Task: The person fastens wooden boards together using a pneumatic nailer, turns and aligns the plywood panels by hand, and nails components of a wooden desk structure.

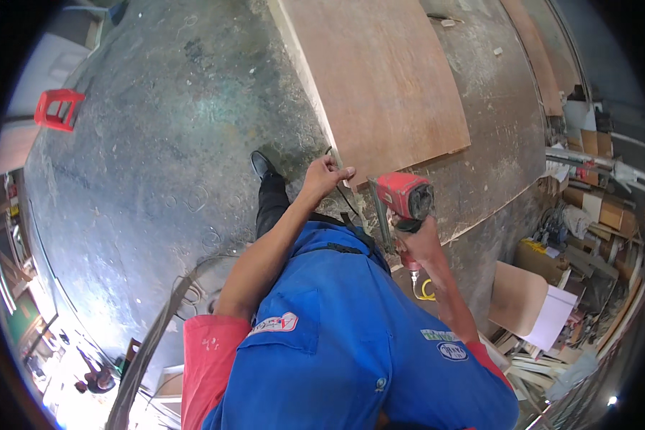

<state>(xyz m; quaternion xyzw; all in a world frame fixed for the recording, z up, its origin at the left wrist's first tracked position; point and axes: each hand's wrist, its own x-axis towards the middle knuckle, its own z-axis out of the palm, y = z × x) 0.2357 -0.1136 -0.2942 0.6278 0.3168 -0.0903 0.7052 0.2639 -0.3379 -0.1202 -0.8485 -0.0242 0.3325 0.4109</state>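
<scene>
My right hand (421,240) is wrapped round the handle of a red nail gun (401,193). Its nose points left, close to the near edge of a plywood sheet (401,79), and a long grey magazine (381,218) runs beneath it. A yellow air hose (426,290) joins the bottom of the handle. At the sheet's near left corner, my left hand (326,175) has curled fingers, with the thumb reaching toward the wood. A thin dark strip shows beside those fingers; what they grip is too small to make out.
The sheet rests on a larger worn board (494,107) with a pale left edge. On the concrete floor at far left stands a red plastic stool (59,109). Offcuts, cardboard and a tan panel (519,297) crowd the right side. A person (97,376) is at lower left.
</scene>
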